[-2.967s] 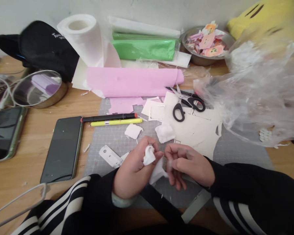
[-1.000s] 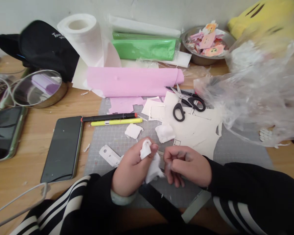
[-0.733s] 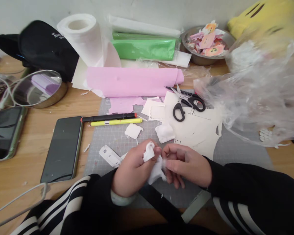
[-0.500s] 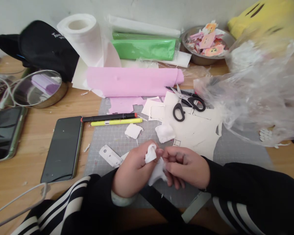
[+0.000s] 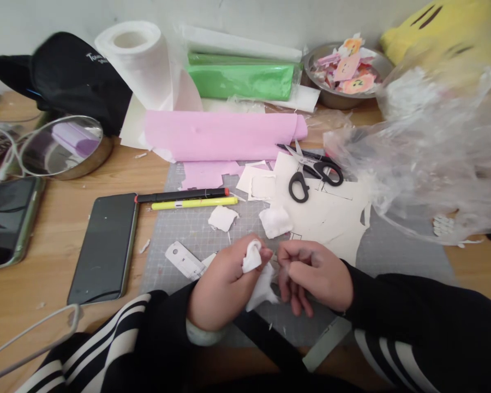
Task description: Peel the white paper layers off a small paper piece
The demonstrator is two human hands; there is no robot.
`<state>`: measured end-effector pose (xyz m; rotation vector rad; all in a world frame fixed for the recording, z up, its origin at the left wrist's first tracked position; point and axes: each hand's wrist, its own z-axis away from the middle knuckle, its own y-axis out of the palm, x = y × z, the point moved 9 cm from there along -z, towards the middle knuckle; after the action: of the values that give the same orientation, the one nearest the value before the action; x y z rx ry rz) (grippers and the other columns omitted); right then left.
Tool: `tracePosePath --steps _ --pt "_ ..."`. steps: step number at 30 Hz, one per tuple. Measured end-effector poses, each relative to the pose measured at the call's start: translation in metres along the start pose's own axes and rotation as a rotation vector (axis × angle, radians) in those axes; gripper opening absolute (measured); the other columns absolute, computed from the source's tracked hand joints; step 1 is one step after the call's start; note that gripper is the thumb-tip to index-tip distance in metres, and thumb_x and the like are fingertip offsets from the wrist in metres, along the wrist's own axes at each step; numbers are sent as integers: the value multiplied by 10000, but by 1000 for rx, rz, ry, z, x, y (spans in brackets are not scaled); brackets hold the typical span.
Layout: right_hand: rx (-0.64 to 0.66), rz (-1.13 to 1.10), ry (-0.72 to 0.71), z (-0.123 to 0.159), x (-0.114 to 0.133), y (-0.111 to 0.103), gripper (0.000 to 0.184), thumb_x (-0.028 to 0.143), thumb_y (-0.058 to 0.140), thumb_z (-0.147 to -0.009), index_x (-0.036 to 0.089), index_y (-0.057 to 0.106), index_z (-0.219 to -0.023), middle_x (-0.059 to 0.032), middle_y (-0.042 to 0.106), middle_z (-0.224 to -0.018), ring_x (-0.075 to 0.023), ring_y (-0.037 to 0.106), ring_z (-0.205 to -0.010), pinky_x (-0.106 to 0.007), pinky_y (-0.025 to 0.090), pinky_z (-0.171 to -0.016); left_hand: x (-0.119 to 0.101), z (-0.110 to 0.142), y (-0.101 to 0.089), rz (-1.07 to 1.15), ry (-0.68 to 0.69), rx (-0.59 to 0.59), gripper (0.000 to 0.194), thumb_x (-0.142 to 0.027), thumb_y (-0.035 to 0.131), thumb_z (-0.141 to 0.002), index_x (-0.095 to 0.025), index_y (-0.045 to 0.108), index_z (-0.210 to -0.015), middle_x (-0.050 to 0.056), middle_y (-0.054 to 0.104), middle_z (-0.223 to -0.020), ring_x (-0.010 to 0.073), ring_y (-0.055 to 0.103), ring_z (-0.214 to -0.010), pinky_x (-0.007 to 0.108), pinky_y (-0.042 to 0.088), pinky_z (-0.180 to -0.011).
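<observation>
My left hand [image 5: 223,286] is closed around a crumpled piece of white tissue [image 5: 262,289]. One folded bit pokes out above the thumb and the rest hangs below the fingers. Just to its right, a small gap away, is my right hand [image 5: 321,275], its thumb and forefinger pinched together and the other fingers curled loosely. Whatever lies in that pinch, if anything, is too small to make out. Beyond the hands, two small white padded squares lie on the grey cutting mat [image 5: 188,224]: a left one [image 5: 223,218] and a right one [image 5: 275,221].
Black-handled scissors [image 5: 298,185] rest on cream paper [image 5: 335,218]. A white ruler [image 5: 185,260], a yellow pen [image 5: 194,203], a black marker [image 5: 184,195] and a phone [image 5: 104,248] lie leftward. Behind are a pink roll [image 5: 225,136] and paper roll [image 5: 135,71]; plastic bags [image 5: 442,153] fill the right.
My right hand has drawn slightly to the right, away from the tissue, so a gap now shows between the hands. My left hand keeps its hold, nearly still.
</observation>
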<state>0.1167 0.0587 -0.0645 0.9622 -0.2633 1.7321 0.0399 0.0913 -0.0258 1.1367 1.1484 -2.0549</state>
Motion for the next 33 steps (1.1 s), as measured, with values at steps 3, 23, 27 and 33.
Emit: tracePosePath --steps 3,23,27,33 --pt "72 22 50 2 -4 8 95 204 419 -617 170 391 -702 48 548 -465 -83 469 -301 -149 325 -255 1 0 0 28 -7 0 273 -353 325 -854 -164 438 -692 -22 449 -615 88 423 -579 214 353 -566" --pt "153 132 190 7 -15 20 92 98 368 -544 153 398 -611 62 512 -423 -49 455 -301 -111 317 -264 -8 0 1 -62 50 12 238 -281 321 -852 -168 423 -669 -19 432 -609 93 418 -581 220 345 -577" --pt "161 80 178 4 -18 18 97 105 359 -533 161 367 -611 61 521 -416 -63 465 -296 -118 320 -247 -6 1 0 -26 31 3 255 -305 313 -858 -169 413 -667 -24 419 -608 89 406 -575 214 343 -566" --pt "156 -59 100 0 -8 13 67 174 399 -570 153 342 -541 29 537 -434 -69 478 -304 -126 337 -251 1 1 -1 43 -12 -10 283 -363 324 -855 -165 427 -682 -26 417 -614 85 393 -580 203 344 -556"
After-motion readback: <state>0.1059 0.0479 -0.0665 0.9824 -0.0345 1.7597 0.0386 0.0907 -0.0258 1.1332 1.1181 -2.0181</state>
